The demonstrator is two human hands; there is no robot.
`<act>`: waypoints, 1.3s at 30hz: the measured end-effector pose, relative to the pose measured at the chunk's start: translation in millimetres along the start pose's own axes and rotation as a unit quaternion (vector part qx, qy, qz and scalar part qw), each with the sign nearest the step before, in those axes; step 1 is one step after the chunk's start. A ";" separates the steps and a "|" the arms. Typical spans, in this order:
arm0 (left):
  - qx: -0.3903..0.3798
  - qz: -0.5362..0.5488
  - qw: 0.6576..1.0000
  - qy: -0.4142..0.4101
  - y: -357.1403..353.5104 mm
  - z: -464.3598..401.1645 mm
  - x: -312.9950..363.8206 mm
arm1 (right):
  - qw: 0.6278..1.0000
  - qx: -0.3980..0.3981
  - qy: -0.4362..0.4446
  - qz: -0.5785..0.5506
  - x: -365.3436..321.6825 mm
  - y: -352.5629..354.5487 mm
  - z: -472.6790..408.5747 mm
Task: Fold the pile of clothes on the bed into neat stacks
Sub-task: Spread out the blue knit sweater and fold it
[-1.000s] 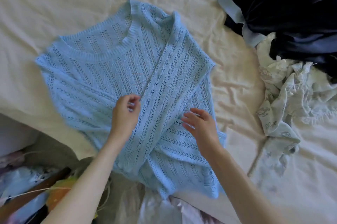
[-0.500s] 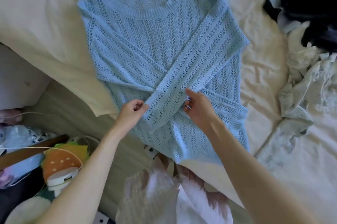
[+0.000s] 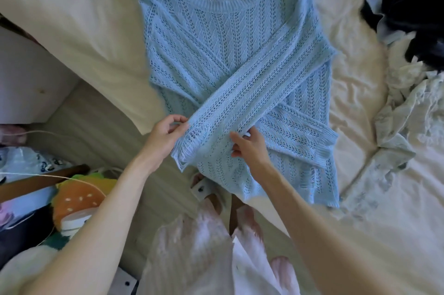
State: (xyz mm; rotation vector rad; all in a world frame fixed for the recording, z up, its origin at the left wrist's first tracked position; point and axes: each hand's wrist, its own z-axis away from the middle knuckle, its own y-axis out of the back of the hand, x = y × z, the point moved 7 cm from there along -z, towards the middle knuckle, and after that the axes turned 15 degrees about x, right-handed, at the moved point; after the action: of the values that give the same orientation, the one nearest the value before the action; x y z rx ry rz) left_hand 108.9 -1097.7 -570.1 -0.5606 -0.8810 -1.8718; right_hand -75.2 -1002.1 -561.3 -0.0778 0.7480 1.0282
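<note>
A light blue open-knit sweater (image 3: 230,54) lies flat on the cream bedsheet (image 3: 355,93), neckline away from me, both sleeves crossed over its front. My left hand (image 3: 165,136) pinches the cuff end of the upper sleeve at the sweater's lower left. My right hand (image 3: 249,148) grips the same sleeve's other edge near the crossing. The sweater's hem hangs over the bed's near edge. Unfolded clothes sit at the right: a dark navy garment (image 3: 408,1) and a crumpled pale patterned one (image 3: 406,126).
The bed's edge runs diagonally at the left, with a pale pillow or duvet (image 3: 72,25) on it. Below it lie floor clutter, a burger-shaped plush (image 3: 77,198) and a cord. My own pale pink clothing (image 3: 211,258) fills the bottom centre.
My view has shifted, so the sweater sits higher and more central. Both hands slid down the crossed sleeve to its cuff end and now grip it on either side.
</note>
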 end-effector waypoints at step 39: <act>-0.053 -0.008 0.985 0.163 -1.7 15.5 -167.2 | 0.609 -0.039 0.397 0.685 81.7 -21.7 26.6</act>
State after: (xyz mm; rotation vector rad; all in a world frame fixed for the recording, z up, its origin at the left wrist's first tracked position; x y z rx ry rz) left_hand 180.5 -990.2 -677.5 -0.2976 -0.5744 -1.9624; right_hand -19.8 -942.2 -595.9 -0.0141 1.6681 2.6127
